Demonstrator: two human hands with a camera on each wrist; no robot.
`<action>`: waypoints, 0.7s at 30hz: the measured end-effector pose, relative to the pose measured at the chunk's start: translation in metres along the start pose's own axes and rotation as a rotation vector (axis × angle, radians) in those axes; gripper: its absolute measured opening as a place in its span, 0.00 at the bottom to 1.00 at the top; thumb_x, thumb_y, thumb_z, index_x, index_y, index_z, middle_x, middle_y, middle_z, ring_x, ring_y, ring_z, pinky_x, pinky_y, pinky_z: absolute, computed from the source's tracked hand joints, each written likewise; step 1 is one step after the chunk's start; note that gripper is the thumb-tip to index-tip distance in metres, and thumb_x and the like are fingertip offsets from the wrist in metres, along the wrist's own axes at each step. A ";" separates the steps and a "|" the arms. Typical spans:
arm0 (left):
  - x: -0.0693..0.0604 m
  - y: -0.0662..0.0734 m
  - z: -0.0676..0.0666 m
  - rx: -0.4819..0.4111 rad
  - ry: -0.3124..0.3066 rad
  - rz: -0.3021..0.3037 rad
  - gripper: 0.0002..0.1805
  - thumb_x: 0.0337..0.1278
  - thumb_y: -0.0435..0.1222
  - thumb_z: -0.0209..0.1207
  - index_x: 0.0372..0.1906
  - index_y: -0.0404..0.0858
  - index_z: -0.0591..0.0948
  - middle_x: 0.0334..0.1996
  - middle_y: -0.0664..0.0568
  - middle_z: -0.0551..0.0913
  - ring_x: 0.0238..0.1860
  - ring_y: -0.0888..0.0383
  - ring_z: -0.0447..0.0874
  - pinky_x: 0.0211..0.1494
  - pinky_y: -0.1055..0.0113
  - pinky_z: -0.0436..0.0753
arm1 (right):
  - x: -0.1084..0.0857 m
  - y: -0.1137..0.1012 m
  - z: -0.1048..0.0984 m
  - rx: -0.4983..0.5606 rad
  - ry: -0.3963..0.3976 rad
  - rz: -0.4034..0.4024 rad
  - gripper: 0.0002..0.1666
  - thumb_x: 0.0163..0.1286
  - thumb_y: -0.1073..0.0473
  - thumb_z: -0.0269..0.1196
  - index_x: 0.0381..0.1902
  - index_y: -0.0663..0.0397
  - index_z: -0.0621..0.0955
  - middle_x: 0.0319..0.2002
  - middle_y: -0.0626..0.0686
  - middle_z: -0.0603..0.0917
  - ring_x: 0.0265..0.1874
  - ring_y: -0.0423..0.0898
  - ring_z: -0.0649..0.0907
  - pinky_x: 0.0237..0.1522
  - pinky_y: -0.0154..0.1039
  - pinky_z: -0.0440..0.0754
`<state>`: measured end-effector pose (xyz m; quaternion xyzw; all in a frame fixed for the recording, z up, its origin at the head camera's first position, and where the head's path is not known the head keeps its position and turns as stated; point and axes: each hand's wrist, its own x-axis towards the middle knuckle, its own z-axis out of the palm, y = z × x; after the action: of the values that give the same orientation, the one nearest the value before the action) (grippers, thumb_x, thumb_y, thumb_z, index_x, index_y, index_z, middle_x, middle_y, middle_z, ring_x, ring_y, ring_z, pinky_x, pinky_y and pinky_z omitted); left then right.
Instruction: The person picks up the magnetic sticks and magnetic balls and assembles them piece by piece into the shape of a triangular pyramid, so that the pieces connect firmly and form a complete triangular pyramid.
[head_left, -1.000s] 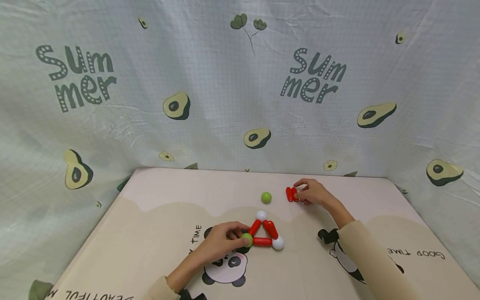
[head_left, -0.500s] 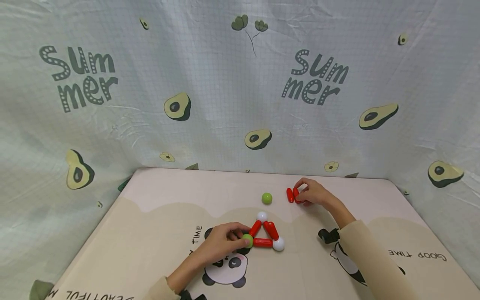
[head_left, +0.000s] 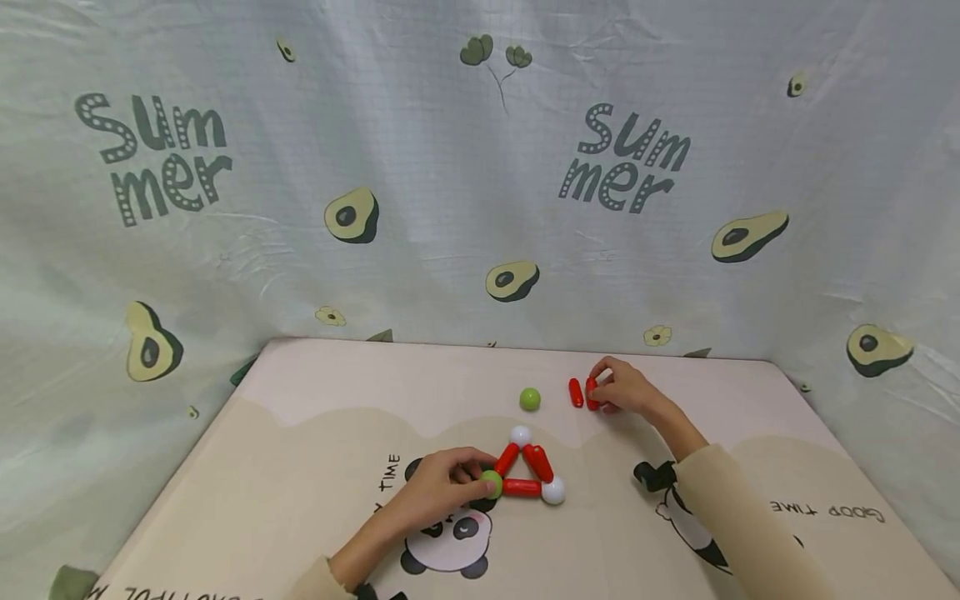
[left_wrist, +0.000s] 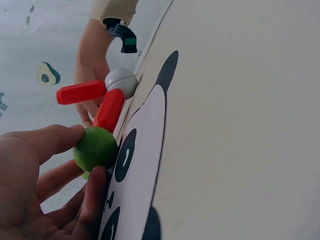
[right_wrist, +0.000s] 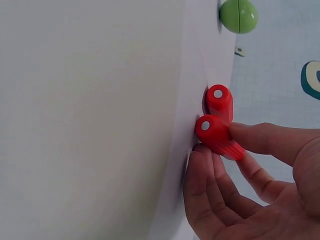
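Observation:
My left hand pinches a green ball between thumb and fingers. That ball forms one corner of a triangle of red magnetic rods, with a white ball at the far corner and another white ball at the near right. One red rod sticks up from a white ball in the left wrist view. Farther back, my right hand pinches a loose red magnetic rod with thumb and fingertips. A second loose red rod lies just left of it; its near end shows a pale round dot.
A separate green ball sits on the table behind the triangle, left of the loose rods. The table has a printed panda cover. A patterned curtain hangs along the back edge.
The rod in my right hand has moved slightly right, and a gap has opened between it and the other loose rod. My left hand keeps its pinch on the green ball.

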<state>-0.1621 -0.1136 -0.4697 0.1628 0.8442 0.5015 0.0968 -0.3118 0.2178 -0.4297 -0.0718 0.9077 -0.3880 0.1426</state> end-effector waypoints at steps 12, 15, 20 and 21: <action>-0.002 0.000 -0.001 0.001 -0.002 0.003 0.19 0.63 0.47 0.67 0.56 0.46 0.86 0.37 0.56 0.83 0.34 0.62 0.80 0.35 0.72 0.79 | -0.004 -0.003 0.001 -0.024 0.044 -0.018 0.24 0.69 0.63 0.63 0.60 0.64 0.72 0.44 0.63 0.84 0.30 0.47 0.83 0.37 0.38 0.86; -0.002 -0.001 -0.001 0.001 0.000 0.002 0.19 0.63 0.47 0.67 0.56 0.46 0.86 0.37 0.56 0.83 0.34 0.62 0.80 0.35 0.72 0.79 | -0.006 -0.007 0.000 -0.027 0.059 -0.029 0.25 0.70 0.63 0.64 0.62 0.64 0.71 0.47 0.64 0.83 0.34 0.48 0.84 0.40 0.39 0.87; -0.003 -0.001 -0.001 -0.006 0.000 0.000 0.19 0.63 0.47 0.67 0.56 0.46 0.86 0.37 0.56 0.83 0.34 0.62 0.80 0.35 0.72 0.79 | -0.010 -0.016 -0.001 -0.029 0.073 -0.049 0.26 0.71 0.62 0.65 0.63 0.61 0.71 0.48 0.63 0.82 0.37 0.50 0.84 0.42 0.40 0.87; -0.003 -0.001 -0.001 -0.006 0.000 0.001 0.19 0.63 0.47 0.67 0.56 0.46 0.86 0.37 0.56 0.82 0.34 0.62 0.80 0.35 0.72 0.79 | -0.011 -0.018 -0.001 -0.031 0.073 -0.061 0.26 0.71 0.62 0.65 0.63 0.61 0.71 0.48 0.63 0.82 0.37 0.50 0.84 0.42 0.40 0.87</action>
<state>-0.1596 -0.1160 -0.4700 0.1632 0.8425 0.5042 0.0971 -0.3013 0.2082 -0.4138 -0.0875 0.9157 -0.3803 0.0963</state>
